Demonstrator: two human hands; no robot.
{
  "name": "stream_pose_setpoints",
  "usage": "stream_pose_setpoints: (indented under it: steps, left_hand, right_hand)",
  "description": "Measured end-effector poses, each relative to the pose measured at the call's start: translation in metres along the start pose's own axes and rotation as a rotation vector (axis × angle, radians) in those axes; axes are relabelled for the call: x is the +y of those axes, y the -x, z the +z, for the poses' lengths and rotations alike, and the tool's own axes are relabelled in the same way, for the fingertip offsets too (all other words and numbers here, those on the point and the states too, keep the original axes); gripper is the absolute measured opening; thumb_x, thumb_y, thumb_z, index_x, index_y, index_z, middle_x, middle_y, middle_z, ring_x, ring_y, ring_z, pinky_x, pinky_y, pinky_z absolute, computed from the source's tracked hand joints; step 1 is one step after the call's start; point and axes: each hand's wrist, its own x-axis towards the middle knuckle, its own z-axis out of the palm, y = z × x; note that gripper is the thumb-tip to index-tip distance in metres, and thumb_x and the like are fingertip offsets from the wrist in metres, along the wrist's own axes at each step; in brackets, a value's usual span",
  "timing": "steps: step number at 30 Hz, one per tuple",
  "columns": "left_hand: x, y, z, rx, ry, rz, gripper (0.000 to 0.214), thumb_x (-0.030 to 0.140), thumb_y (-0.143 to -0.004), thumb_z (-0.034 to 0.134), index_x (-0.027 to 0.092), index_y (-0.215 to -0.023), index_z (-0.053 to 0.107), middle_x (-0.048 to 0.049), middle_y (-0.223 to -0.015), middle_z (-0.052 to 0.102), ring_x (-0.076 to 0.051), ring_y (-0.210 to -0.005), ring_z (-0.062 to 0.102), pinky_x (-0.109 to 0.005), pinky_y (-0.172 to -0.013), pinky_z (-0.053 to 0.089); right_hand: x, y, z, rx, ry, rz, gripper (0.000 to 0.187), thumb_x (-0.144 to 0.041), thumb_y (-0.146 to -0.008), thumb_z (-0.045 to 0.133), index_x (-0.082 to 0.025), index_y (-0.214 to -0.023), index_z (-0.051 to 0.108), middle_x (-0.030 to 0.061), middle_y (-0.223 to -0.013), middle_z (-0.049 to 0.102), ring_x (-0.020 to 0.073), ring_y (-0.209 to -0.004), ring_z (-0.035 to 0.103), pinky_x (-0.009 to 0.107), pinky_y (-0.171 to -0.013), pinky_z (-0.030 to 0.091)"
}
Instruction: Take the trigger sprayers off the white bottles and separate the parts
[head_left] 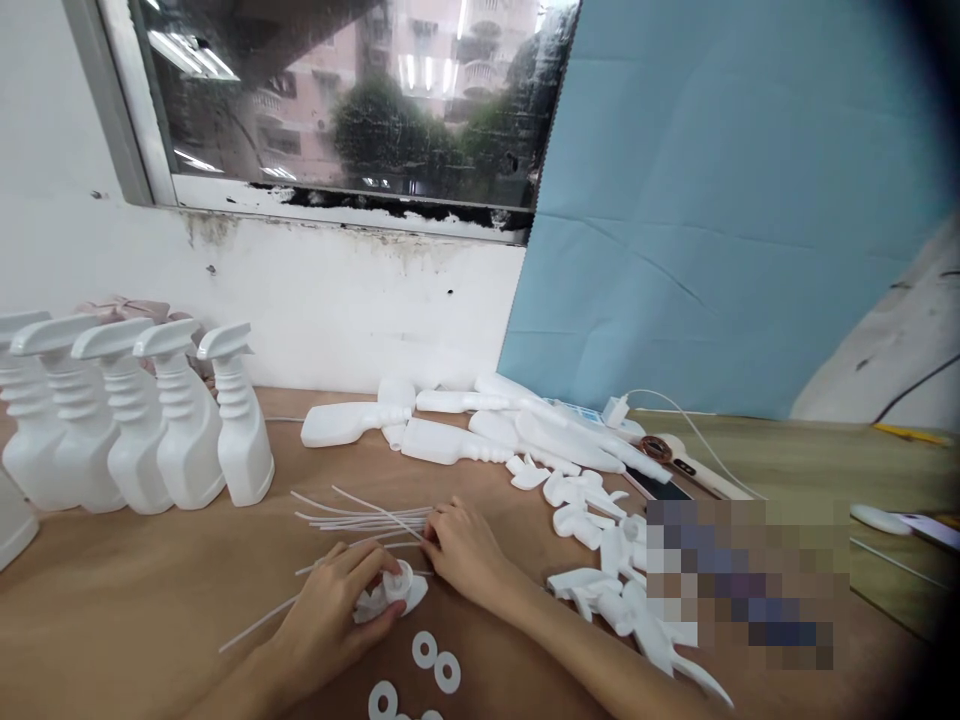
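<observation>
My left hand (337, 600) is closed around a white trigger sprayer head (394, 590), its round collar facing up. Just beyond it, my right hand (461, 550) pinches the near end of a thin white dip tube (367, 508) that slants across the others. A loose bunch of similar white tubes (352, 522) lies on the brown table beside my right fingers. One more tube (255, 626) sticks out at the left, partly behind my left hand. White ring washers (424, 649) lie flat on the table in front of my hands.
Assembled white spray bottles (244, 430) stand in a row at the left. Several bottles without heads (442, 440) lie along the wall. Loose sprayer heads (592, 590) are piled beside my right forearm. A handheld fan (690, 465) and a charger cable (697, 425) lie at the back right.
</observation>
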Motion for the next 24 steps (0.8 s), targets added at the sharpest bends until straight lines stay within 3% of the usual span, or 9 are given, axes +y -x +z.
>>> stream_pose_setpoints:
  steps: [5, 8, 10, 12, 14, 18, 24]
  left_hand:
    - [-0.001, -0.001, 0.000, 0.000, 0.020, -0.003, 0.012, 0.022, -0.077, 0.055, 0.021, -0.089, 0.054, -0.0030, -0.090, 0.061, -0.019, -0.080, 0.055, -0.032, -0.072, 0.045]
    - [-0.001, -0.001, -0.001, 0.011, 0.026, -0.004, 0.012, 0.022, -0.077, 0.055, 0.021, -0.089, 0.054, -0.0035, -0.090, 0.061, -0.019, -0.082, 0.055, -0.032, -0.072, 0.045]
    - [-0.001, -0.001, 0.000, 0.016, 0.037, 0.001, 0.011, 0.023, -0.078, 0.054, 0.021, -0.089, 0.054, -0.0035, -0.091, 0.060, -0.019, -0.082, 0.056, -0.031, -0.073, 0.045]
    - [-0.002, -0.001, 0.000, 0.017, 0.042, -0.007, 0.011, 0.024, -0.079, 0.054, 0.021, -0.089, 0.054, -0.0033, -0.090, 0.060, -0.019, -0.081, 0.056, -0.031, -0.073, 0.045]
    - [-0.003, -0.001, 0.001, 0.016, 0.035, -0.024, 0.010, 0.025, -0.078, 0.055, 0.021, -0.087, 0.054, -0.0029, -0.087, 0.060, -0.019, -0.079, 0.056, -0.030, -0.071, 0.045]
    - [-0.003, -0.002, 0.000, 0.005, 0.045, -0.050, 0.008, 0.026, -0.078, 0.055, 0.021, -0.083, 0.053, -0.0024, -0.084, 0.060, -0.018, -0.077, 0.055, -0.030, -0.069, 0.046]
    - [-0.003, -0.001, 0.001, 0.004, 0.065, -0.033, 0.012, 0.026, -0.079, 0.054, 0.022, -0.090, 0.053, -0.0037, -0.094, 0.060, -0.019, -0.084, 0.056, -0.031, -0.075, 0.046]
  right_hand:
    - [-0.005, -0.010, -0.017, -0.014, -0.221, 0.055, 0.015, -0.022, -0.078, 0.055, -0.019, -0.063, 0.052, 0.0004, -0.061, 0.058, 0.0152, -0.059, 0.053, 0.026, -0.054, 0.038]
    - [-0.014, -0.009, -0.026, 0.008, -0.356, 0.111, 0.025, -0.033, -0.091, 0.031, -0.020, -0.075, 0.045, -0.0026, -0.062, 0.053, 0.0105, -0.051, 0.048, 0.021, -0.047, 0.036]
    - [-0.022, -0.007, -0.027, 0.005, -0.567, 0.156, 0.027, -0.037, -0.093, 0.022, -0.021, -0.078, 0.037, -0.0057, -0.058, 0.047, 0.0084, -0.045, 0.042, 0.019, -0.042, 0.033]
    - [-0.030, -0.004, -0.023, -0.061, -0.877, 0.179, 0.025, -0.044, -0.091, 0.027, -0.022, -0.080, 0.032, -0.0083, -0.054, 0.043, 0.0071, -0.040, 0.036, 0.017, -0.038, 0.028]
    - [-0.034, -0.001, -0.018, -0.149, -1.112, 0.161, 0.027, -0.048, -0.087, 0.038, -0.023, -0.081, 0.033, -0.0082, -0.054, 0.047, 0.0073, -0.041, 0.039, 0.017, -0.039, 0.030]
    - [-0.035, 0.002, -0.018, -0.175, -1.063, 0.115, 0.026, -0.046, -0.084, 0.046, -0.021, -0.081, 0.042, -0.0028, -0.065, 0.056, 0.0115, -0.058, 0.055, 0.022, -0.051, 0.042]
    - [-0.035, 0.002, -0.026, -0.156, -0.995, 0.087, 0.019, -0.038, -0.084, 0.049, -0.020, -0.077, 0.044, -0.0020, -0.067, 0.058, 0.0126, -0.064, 0.056, 0.025, -0.062, 0.046]
